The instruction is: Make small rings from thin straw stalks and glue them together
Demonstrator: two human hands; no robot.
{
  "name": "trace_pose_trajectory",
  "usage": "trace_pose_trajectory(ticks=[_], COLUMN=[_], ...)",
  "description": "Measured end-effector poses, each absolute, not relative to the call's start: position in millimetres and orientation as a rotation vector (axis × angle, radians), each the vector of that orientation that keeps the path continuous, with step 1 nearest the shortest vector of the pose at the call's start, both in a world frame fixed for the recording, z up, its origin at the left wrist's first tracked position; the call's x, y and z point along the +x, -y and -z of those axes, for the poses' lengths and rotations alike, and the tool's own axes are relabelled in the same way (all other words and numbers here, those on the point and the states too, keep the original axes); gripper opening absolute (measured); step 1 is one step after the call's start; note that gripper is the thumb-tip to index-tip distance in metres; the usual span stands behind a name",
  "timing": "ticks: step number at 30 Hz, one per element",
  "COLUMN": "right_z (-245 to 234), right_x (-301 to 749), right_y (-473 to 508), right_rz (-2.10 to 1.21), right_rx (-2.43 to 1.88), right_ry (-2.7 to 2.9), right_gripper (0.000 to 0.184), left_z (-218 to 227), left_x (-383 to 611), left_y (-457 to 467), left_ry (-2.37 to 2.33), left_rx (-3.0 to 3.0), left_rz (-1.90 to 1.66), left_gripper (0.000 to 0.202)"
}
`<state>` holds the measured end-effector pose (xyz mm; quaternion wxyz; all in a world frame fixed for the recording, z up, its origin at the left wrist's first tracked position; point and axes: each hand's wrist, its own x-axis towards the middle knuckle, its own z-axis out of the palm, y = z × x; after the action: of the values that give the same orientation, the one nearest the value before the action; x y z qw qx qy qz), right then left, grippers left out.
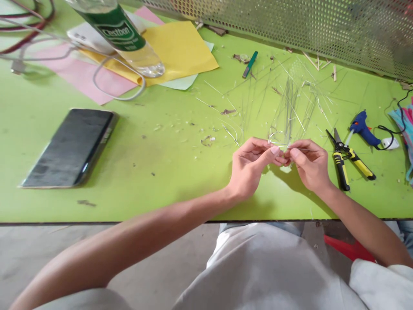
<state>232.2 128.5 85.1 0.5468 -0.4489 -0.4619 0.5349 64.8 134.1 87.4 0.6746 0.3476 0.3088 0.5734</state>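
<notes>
Near the hands [247, 172], loose wires [288, 103], pliers [339, 147].

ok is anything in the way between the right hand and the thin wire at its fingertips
Nothing visible: the right hand pinches the thin wire, with the left hand close beside it. The loose wires lie beyond both hands and the pliers lie to the right, none coming between.

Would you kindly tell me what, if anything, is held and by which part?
Thin pale wire, pinched at the fingertips of the left hand and right hand; where along its length is unclear.
</notes>
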Motion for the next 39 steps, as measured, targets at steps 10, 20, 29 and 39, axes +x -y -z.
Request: trace_pose_trajectory(ticks=[10,20,29,39], right_z=[-87,-85,-92,-94], right_x=[227,228,238,230], right_y=[-126,-129,-132,-122], right_rz=[-1.222,-1.181,-1.160,-1.245], right_rx=[-1.030,-1.071,-1.028,-0.970], right_ry=[1.078,1.007,1.015,1.064], right_gripper=[0.027,0.028,0.028,0.033], left_z=[-88,-88,-87,-105], left_x=[64,65,35,58], left_y=[-132,-135,-174,-148], left_ry=[-0.697,-0.740,-1.235,-0.769], left_rx=[0.811,0.797,1.411,1.223], left_rz=[-1.278,-1.287,-1.050,-1.165], left_gripper=[0.039,0.044,0.038,0.034])
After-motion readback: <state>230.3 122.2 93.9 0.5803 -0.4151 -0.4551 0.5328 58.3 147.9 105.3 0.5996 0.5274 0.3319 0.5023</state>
